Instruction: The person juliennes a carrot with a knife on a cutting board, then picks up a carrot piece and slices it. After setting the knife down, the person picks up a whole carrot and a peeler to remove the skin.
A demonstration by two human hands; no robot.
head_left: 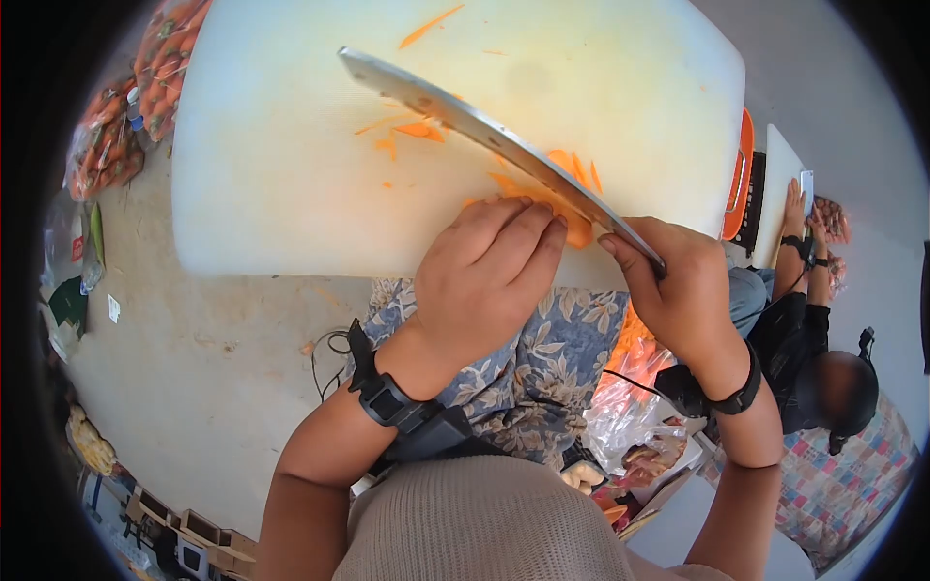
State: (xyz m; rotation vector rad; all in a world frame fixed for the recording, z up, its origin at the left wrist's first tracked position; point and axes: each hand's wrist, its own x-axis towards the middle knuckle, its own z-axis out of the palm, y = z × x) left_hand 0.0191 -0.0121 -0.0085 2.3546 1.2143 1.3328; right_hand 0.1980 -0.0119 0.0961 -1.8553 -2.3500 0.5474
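Note:
A large knife [504, 143] slants across a white cutting board [291, 194]. My right hand [683, 286] is wrapped around its handle end, near the board's front edge. My left hand [489, 257] has its fingertips curled and pressed down on a carrot [578, 230], close beside the blade. Part of the carrot is hidden by the fingers and the knife. Thin carrot slices [421, 131] lie scattered on the board beyond the blade, and one longer sliver [431, 26] is near the far edge.
Bags of carrots [105, 145] stand on the floor at the left. An orange container [741, 179] is just past the board's right edge. Another person [804, 320] works at a second white board on the right. A clear plastic bag [620, 426] lies near my lap.

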